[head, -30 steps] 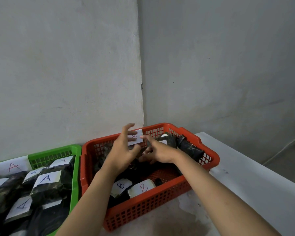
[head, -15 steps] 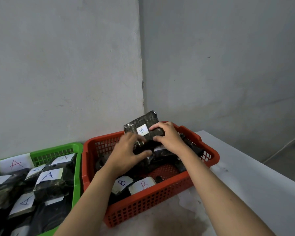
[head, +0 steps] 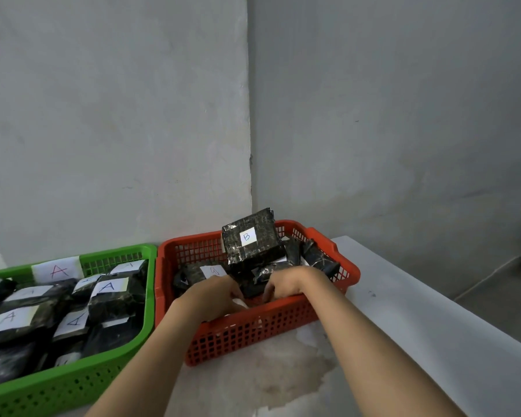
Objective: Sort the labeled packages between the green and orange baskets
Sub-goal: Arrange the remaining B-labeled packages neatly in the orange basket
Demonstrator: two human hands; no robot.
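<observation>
The orange basket (head: 271,332) holds several black wrapped packages. One marked B (head: 251,242) stands tilted at the back, leaning on the others, and no hand touches it. My left hand (head: 212,296) and my right hand (head: 286,280) both reach down into the front of this basket among the packages. Their fingertips are hidden behind the rim and the parcels, with a white label (head: 238,302) showing by my left fingers. The green basket (head: 147,299) on the left is full of black packages marked A (head: 110,293).
Both baskets stand side by side on a white table (head: 418,320) in a room corner, close to the grey walls. The table's stained front part (head: 283,374) lies between my forearms. The table's right edge drops to the floor (head: 500,290).
Both hands let go of the B package, which now rests upright at the back of the orange basket. They dropped down into the basket's front part.
</observation>
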